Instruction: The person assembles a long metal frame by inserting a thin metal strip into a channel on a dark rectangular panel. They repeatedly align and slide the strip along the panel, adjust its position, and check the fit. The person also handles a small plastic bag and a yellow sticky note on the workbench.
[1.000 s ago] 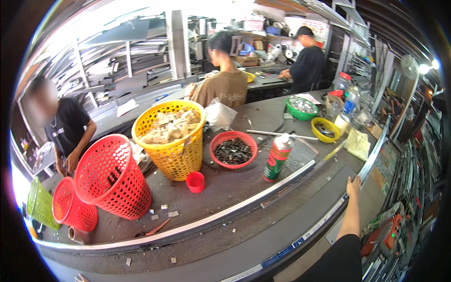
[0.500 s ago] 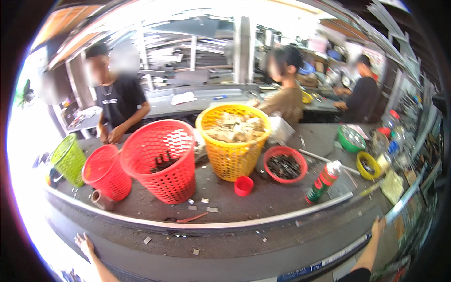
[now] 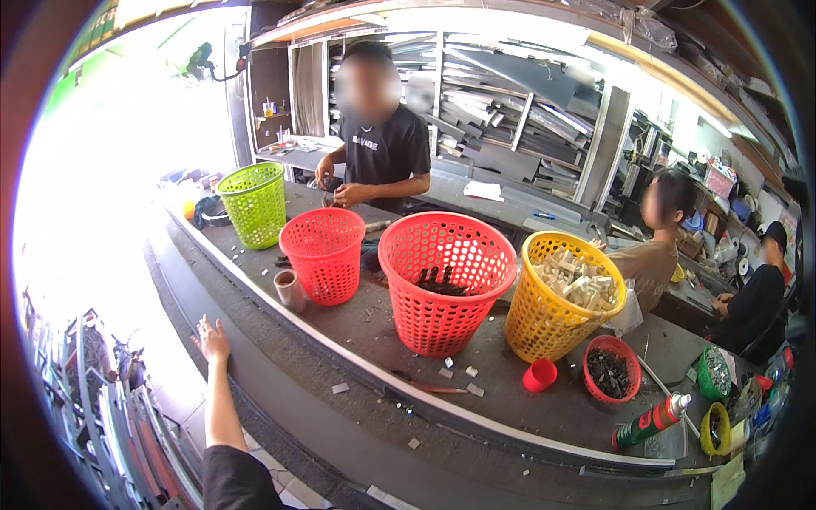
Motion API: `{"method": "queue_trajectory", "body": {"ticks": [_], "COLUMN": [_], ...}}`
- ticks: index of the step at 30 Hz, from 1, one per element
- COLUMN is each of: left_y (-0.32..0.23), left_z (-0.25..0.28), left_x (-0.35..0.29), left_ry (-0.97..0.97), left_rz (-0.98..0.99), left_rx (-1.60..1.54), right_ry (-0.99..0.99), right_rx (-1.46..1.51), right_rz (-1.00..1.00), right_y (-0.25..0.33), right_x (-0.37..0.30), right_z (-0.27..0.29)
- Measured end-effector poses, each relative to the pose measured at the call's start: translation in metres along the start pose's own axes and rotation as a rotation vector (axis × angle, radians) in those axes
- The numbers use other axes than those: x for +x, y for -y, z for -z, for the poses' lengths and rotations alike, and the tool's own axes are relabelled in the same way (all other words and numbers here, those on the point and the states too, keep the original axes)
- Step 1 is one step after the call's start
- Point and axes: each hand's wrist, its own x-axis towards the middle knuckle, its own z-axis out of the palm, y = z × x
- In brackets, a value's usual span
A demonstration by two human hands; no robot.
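Note:
My left arm reaches forward, and my left hand (image 3: 212,340) is open with its fingers spread. It is at the outer edge of the long dark grey ledge (image 3: 280,395) in front of the bench; whether it presses on the ledge I cannot tell. No object shows in its fingers. Beyond the hand, a short brownish tube (image 3: 290,291) stands on the bench beside a smaller red perforated basket (image 3: 323,255). My right hand is out of view.
A green basket (image 3: 255,208), a large red basket (image 3: 442,297) and a yellow basket (image 3: 552,323) of pale pieces line the bench. A red bowl (image 3: 610,374), red cup (image 3: 540,375) and spray can (image 3: 650,422) stand right. Co-workers (image 3: 382,153) sit across. Metal lengths (image 3: 119,425) lie lower left.
The view has swung left, so the baskets appear further right. My right hand, earlier at the ledge's right end, has left the view. My left hand stays open by the ledge.

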Motion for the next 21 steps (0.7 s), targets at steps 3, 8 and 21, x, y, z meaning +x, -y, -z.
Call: {"method": "queue_trajectory", "body": {"ticks": [3, 8, 21], "left_y": [-0.014, -0.058, -0.04], "left_z": [0.024, 0.105, 0.118], "left_x": [-0.07, -0.289, -0.452], "left_ry": [-0.194, 0.41, 0.163], "left_rz": [-0.354, -1.114, -2.005], "left_rx": [-0.295, -0.574, -0.424], "right_ry": [-0.236, 0.161, 0.812], "right_rx": [0.055, 0.689, 0.538], "right_rz": [0.271, 0.944, 1.922], "right_y": [0.032, 0.127, 0.149], "right_x": [-0.055, -0.263, -0.533], "right_z": [0.014, 0.057, 0.074]}}
